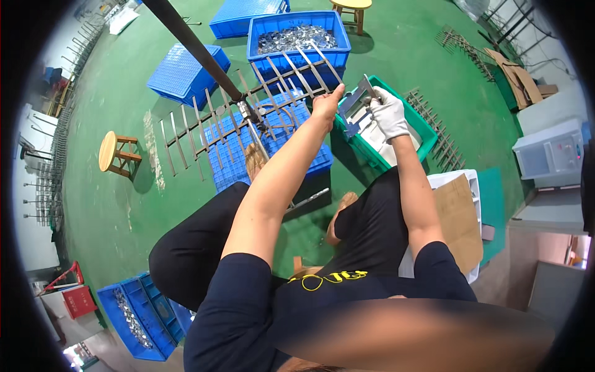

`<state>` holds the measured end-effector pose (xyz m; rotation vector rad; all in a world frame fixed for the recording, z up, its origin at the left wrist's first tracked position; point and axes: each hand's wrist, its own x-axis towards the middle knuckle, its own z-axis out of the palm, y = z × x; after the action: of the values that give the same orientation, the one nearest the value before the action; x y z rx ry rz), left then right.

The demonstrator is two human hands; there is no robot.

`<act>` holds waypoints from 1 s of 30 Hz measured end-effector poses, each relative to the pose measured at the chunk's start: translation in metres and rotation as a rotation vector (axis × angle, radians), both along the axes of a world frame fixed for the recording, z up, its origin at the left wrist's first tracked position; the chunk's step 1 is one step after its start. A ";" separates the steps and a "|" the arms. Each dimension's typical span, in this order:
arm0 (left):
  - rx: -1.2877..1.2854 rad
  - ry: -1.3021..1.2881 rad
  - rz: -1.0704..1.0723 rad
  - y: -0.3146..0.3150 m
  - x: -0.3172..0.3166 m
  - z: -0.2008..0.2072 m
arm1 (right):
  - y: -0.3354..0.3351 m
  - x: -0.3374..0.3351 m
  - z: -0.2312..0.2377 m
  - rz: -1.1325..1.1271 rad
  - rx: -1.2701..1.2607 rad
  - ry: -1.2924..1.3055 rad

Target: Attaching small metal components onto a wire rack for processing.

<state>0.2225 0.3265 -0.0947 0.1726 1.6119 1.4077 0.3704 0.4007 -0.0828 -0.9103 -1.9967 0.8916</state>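
Left hand [326, 105]: extended at rack [312, 70], grip unclear
Right hand [389, 113]: gloved, clasping bracket [352, 99]
Blue crate [338, 57], upper centre: metal pieces [296, 39]
Green crate [423, 134]: white contents [375, 140]

The metal plate [351, 101] is thin, flat and blue-grey, with a notched outline and a cut-out (its finer edges are too small to tell). It stands tilted above the green tub [429, 137], gripped at its upper right by the gloved right hand [389, 115]. The rack [297, 72], brownish-grey metal rails crossed by slim prongs, slants upward to the right, its far end by the bare left hand [326, 105].
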 end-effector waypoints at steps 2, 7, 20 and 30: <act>0.016 0.021 0.000 0.000 -0.001 -0.004 | 0.003 0.000 -0.003 0.016 -0.063 0.020; 0.015 0.059 0.005 -0.001 -0.004 -0.012 | 0.000 0.002 0.002 0.040 -0.222 0.083; -0.056 0.195 -0.039 -0.006 -0.009 -0.016 | 0.002 0.001 -0.005 0.007 -0.417 0.223; -0.084 0.276 0.032 -0.010 -0.001 -0.007 | -0.007 0.004 0.006 0.013 -0.342 0.171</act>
<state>0.2212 0.3169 -0.1021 0.3033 1.9038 1.3837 0.3747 0.3941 -0.0771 -0.9711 -1.7354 1.3005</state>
